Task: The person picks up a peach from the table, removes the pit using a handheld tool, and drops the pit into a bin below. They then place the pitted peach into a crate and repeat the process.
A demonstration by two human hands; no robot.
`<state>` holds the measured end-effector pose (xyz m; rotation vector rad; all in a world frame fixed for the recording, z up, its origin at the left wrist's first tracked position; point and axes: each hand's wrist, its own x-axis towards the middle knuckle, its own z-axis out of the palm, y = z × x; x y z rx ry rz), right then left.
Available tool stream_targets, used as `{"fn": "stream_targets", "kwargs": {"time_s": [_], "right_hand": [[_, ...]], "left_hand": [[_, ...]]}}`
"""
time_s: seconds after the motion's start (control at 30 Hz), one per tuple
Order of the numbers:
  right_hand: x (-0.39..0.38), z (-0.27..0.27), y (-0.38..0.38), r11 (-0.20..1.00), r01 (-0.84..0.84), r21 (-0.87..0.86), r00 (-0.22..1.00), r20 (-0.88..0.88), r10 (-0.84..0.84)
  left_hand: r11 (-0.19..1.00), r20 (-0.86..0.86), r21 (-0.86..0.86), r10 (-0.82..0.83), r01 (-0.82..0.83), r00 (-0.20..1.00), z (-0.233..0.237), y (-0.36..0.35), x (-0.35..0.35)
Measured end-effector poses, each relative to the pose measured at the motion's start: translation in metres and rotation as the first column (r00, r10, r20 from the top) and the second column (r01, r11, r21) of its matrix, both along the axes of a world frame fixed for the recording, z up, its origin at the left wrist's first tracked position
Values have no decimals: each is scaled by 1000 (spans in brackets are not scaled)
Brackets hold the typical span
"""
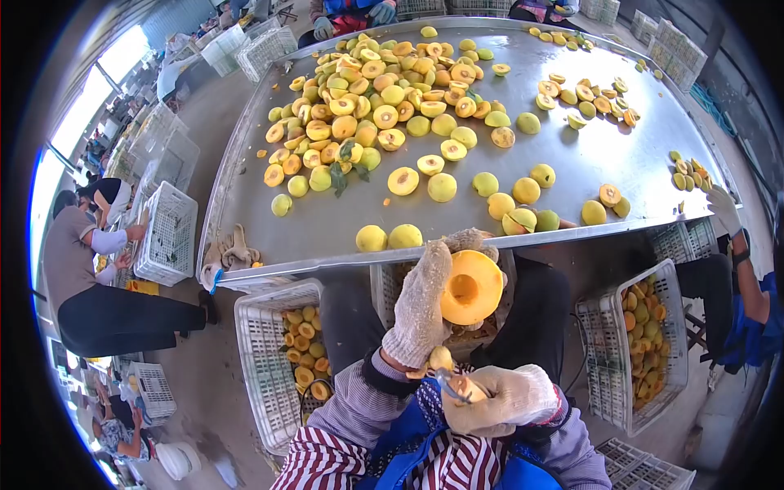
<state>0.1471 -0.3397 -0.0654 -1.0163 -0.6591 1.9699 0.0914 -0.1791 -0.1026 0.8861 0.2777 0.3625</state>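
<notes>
My left hand (pixel 418 306), in a knitted work glove, is closed around a halved yellow peach (pixel 483 294). Its cut face is turned up and has a round hollow in the middle. Below it my gloved right hand (pixel 508 402) grips a small pitting tool (pixel 463 387) with a curved metal end and a light handle. A brownish lump that looks like a peach pit (pixel 441 358) is at the tool's tip, apart from the peach half. Several peach halves (pixel 403 180) lie on the metal table (pixel 343 233) in front of me.
Crates stand on both sides of my legs: a left crate (pixel 253 359) and a right crate (pixel 608 384), both with peach halves. Gloves (pixel 233 249) lie at the table's left corner. A co-worker's gloved hand (pixel 723 209) is at the right edge; other people work around.
</notes>
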Motion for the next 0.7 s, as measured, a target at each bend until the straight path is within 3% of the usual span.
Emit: {"fn": "stream_targets", "kwargs": {"time_s": [0.03, 0.1, 0.17, 0.23, 0.3, 0.37, 0.43, 0.53, 0.57, 0.6, 0.63, 0.67, 0.7], "right_hand": [[-1, -1, 0, 1000, -8, 1, 1000, 0, 8], [-1, -3, 0, 979, 194, -68, 976, 119, -185], [-4, -2, 2, 970, 235, -69, 961, 164, -221], [-10, 8, 7, 882, 467, -65, 869, 216, -445], [-12, 11, 10, 865, 497, -74, 848, 251, -466], [-12, 7, 11, 848, 521, -97, 815, 354, -459], [-11, 1, 9, 843, 530, -94, 802, 380, -461], [-2, -8, 3, 809, 574, -129, 769, 425, -478], [3, -12, 1, 777, 606, -168, 750, 445, -489], [8, -19, -2, 766, 629, -133, 730, 441, -522], [12, -24, -4, 726, 672, -144, 694, 464, -550], [16, -29, -6, 707, 698, -117, 658, 494, -568], [21, -34, -7, 688, 720, -87, 620, 524, -583]], "left_hand": [[999, 22, 8, 34, -34, 999, -3, 3, -2], [997, 44, 19, 76, -77, 996, -6, 8, -5], [996, 71, 9, 91, -91, 993, -7, 15, -7], [997, 110, 10, 73, -75, 991, -10, 23, -12], [985, 73, -173, 38, -25, 997, -7, 28, -21], [977, 43, -193, 96, -86, 994, -13, 36, -31], [995, -63, -58, 83, -87, 995, -10, 57, -55], [927, -115, 99, 372, -362, 921, -29, 94, -99], [857, -158, 204, 507, -474, 848, -30, 107, -117], [761, -286, 428, 626, -488, 726, -25, 119, -136], [558, -364, 808, 725, -189, 584, -30, 143, -157], [369, -434, 901, 753, 229, 494, -34, 161, -178], [366, -427, 904, 761, 220, 488, -35, 169, -194]]}}
